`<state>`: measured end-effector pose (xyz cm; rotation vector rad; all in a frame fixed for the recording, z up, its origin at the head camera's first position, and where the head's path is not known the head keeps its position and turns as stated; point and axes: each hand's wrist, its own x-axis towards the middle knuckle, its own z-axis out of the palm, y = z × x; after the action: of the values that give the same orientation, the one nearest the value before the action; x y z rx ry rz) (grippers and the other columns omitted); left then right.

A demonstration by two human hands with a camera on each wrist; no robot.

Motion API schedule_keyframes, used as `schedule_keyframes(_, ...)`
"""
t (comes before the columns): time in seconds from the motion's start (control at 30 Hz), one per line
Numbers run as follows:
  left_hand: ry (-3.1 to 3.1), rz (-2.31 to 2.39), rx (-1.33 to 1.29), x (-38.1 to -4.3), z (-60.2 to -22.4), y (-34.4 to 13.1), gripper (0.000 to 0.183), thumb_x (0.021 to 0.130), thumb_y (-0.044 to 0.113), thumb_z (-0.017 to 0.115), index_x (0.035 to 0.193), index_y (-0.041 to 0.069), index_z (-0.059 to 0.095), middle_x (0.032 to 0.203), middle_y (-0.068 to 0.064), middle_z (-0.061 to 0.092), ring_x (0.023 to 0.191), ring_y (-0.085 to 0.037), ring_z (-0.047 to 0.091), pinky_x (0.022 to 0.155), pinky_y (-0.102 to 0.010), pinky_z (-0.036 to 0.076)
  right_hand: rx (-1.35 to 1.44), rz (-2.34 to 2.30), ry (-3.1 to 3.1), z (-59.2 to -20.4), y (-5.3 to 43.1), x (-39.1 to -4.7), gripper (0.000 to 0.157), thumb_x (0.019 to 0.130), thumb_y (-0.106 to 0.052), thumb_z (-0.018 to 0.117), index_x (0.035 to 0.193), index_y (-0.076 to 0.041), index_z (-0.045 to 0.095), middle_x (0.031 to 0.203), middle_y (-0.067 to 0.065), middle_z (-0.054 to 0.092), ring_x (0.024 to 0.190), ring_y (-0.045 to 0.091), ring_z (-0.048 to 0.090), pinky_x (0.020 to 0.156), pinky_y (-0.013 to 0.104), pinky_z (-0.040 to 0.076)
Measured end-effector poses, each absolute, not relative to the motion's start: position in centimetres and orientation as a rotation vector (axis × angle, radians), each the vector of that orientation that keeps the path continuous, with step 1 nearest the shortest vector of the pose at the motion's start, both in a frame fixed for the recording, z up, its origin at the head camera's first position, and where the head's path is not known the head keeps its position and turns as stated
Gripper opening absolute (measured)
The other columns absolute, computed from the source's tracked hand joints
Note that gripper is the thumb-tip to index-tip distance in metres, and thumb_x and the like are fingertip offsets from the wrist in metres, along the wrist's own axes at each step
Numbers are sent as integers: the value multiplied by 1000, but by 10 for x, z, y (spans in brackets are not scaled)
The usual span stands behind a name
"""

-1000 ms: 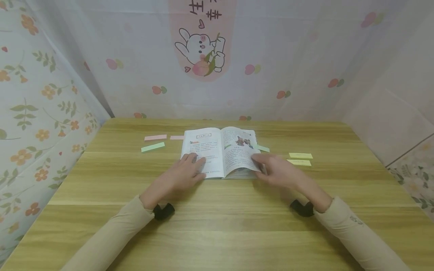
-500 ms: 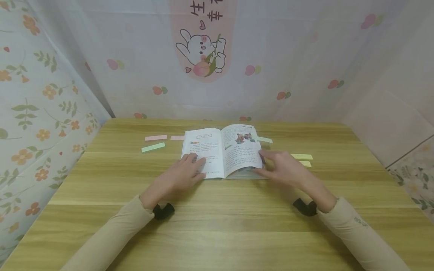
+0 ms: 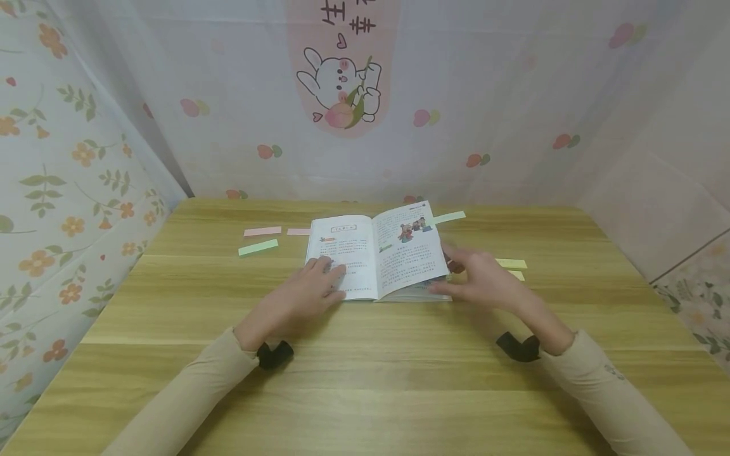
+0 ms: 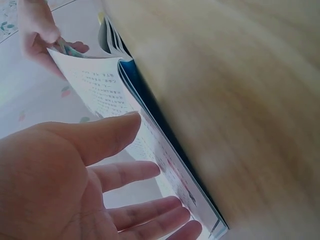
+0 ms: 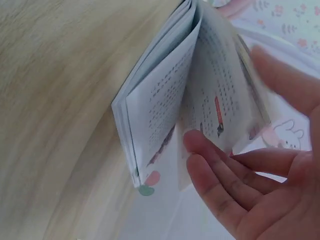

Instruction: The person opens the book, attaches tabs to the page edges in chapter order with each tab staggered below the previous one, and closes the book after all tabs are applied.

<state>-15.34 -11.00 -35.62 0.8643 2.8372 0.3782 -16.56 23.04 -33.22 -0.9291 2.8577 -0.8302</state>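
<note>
An open book [image 3: 393, 278] with printed text and small pictures lies in the middle of the table in the head view. My left hand [image 3: 302, 291] rests on its left page with the fingers stretched out. My right hand [image 3: 485, 282] is at the book's right edge, where a page is lifted and tilted. In the right wrist view, that right hand [image 5: 265, 192] has curled fingers behind several raised pages [image 5: 220, 95], its blurred thumb near their edge. A green sticky tab [image 3: 450, 218] sticks out from the raised page. A pink sticky tab [image 3: 298, 232] protrudes at the left edge.
Left of the book lie a pink strip [image 3: 262, 232] and a green strip [image 3: 258, 247]. Yellow strips [image 3: 511, 263] lie to the right, partly behind my right hand. The wooden table [image 3: 365, 380] ends at a patterned cloth [image 3: 228, 126] behind.
The right page has risen and tilted further, showing its picture and more of its green tab. My right hand has shifted slightly right. My left hand has stayed on the left page.
</note>
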Motion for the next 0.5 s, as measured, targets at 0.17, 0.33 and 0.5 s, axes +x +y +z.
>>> schedule_keyframes(0.17, 2841, 387, 879, -156, -356, -111, 50, 105, 28, 54, 145, -1, 47, 142, -27, 43, 125, -39, 45, 105, -53, 42, -878, -938, 2877, -330, 228, -166, 52, 95, -30, 72, 140, -7, 58, 106, 2, 71, 85, 16, 69, 75, 39, 55)
schedule_keyframes(0.33, 2848, 409, 871, -157, -354, -109, 48, 105, 27, 55, 143, -1, 50, 141, -25, 46, 124, -38, 46, 105, -52, 42, -868, -1066, 2896, -331, 225, -166, 45, 95, -12, 70, 138, -2, 60, 102, 5, 73, 79, 16, 68, 70, 33, 54)
schedule_keyframes(0.5, 2850, 421, 851, -159, -352, -106, 48, 104, 27, 56, 143, 0, 51, 143, -25, 46, 127, -39, 46, 107, -52, 41, -818, -1166, 2886, -330, 222, -166, 48, 93, -5, 71, 139, 2, 58, 100, 8, 72, 79, 18, 67, 71, 30, 54)
